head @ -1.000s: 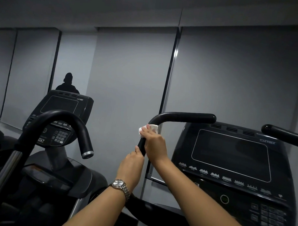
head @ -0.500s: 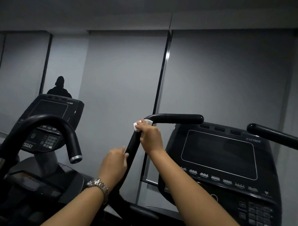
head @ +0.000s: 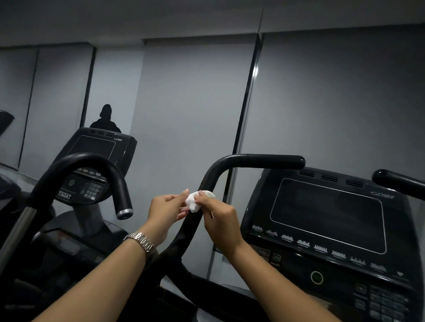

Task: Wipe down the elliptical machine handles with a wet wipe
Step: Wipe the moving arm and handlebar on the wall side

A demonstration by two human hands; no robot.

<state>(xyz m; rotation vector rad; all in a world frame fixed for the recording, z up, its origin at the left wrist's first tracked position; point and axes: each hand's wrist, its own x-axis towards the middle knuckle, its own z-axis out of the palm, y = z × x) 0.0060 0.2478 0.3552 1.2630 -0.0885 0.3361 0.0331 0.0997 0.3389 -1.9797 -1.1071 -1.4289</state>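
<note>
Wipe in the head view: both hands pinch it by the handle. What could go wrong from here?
The wipe is bunched small between fingertips of the left hand and right hand, so it could slip and drop. Bunched like that, it may cover little of the handle, and the second handle at right might get skipped.

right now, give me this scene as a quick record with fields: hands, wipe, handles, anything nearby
left hand: pinches the wet wipe's left edge; wristwatch on wrist
right hand: pinches the wet wipe from the right
wet wipe: white, crumpled, in front of the near handle; contact unclear
near handle: black, curves up then right, beside the console
far handle: black tip at right edge
console: unlit, keypad at its lower right
neighbouring machine: at left, with hooked handle
</note>
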